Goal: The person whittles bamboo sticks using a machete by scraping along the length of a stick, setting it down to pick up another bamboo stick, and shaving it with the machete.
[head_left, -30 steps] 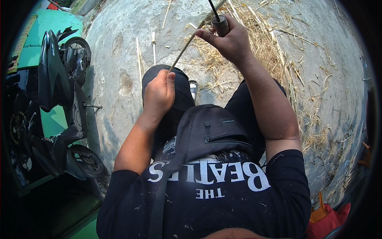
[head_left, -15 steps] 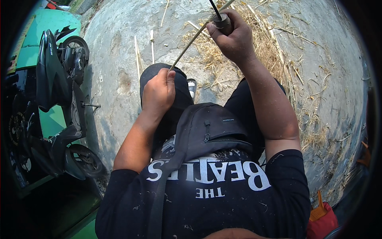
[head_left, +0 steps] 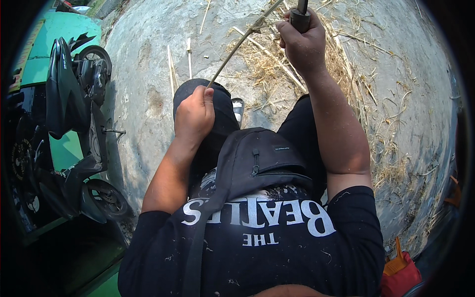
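My left hand (head_left: 194,115), over my left knee, is closed round the lower end of a thin bamboo stick (head_left: 228,58). The stick slants up and to the right and runs out of the top of the view; a rough joint with a curled sliver shows along it. My right hand (head_left: 307,49), farther out to the right, grips the round handle of a knife (head_left: 300,21). Only the start of its dark blade shows; the rest is cut off by the upper edge. The knife stands a little to the right of the stick, apart from it where both are seen.
Pale shavings (head_left: 264,67) and loose strips lie on the concrete ground (head_left: 138,54) ahead of me. A thin stick (head_left: 189,57) lies beyond my left knee. On the left stands a black motorcycle (head_left: 59,94). A red bag (head_left: 403,279) is at lower right; a black bag (head_left: 269,153) rests across my lap.
My right hand has moved right and slightly up with the knife, away from the stick. My left hand has shifted slightly left and the stick has tilted a little.
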Motion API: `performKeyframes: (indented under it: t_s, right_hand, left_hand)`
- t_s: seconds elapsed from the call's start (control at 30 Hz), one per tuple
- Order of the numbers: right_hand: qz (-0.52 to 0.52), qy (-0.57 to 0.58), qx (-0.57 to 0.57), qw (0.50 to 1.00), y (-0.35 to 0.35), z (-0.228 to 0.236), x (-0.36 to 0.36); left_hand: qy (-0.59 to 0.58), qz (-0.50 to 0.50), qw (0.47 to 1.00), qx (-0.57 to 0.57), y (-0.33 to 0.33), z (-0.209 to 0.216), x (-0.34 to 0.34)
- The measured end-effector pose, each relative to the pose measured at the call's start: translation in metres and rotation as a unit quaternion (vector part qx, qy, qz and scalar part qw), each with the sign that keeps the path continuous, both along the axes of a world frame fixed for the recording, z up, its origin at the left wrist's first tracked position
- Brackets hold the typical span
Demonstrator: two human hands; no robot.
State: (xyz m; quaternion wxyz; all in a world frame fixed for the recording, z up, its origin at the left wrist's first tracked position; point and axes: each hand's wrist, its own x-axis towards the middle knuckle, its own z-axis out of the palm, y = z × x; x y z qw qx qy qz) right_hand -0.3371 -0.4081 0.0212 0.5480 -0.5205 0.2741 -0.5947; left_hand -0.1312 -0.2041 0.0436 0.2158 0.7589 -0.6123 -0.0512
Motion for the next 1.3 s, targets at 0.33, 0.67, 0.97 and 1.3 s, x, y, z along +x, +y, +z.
performKeyframes:
  t_s: [0.33,0.67,0.97,1.3]
  right_hand:
    - [-0.13,0.259,-0.086,0.953,-0.031,-0.016,-0.043]
    - [-0.186,0.375,-0.3,0.857,-0.011,-0.001,-0.029]
    - [-0.052,0.55,-0.272,0.788,0.003,0.004,-0.022]
    - [-0.037,0.567,-0.243,0.786,0.013,-0.004,-0.008]
  left_hand:
    - [0.022,0.025,0.998,0.046,-0.004,0.004,0.001]
    - [0.027,0.031,0.998,0.049,-0.008,0.006,0.002]
    - [0.003,-0.012,1.0,-0.011,-0.006,0.0,0.009]
    - [0.025,-0.007,1.0,0.0,0.0,0.002,0.01]
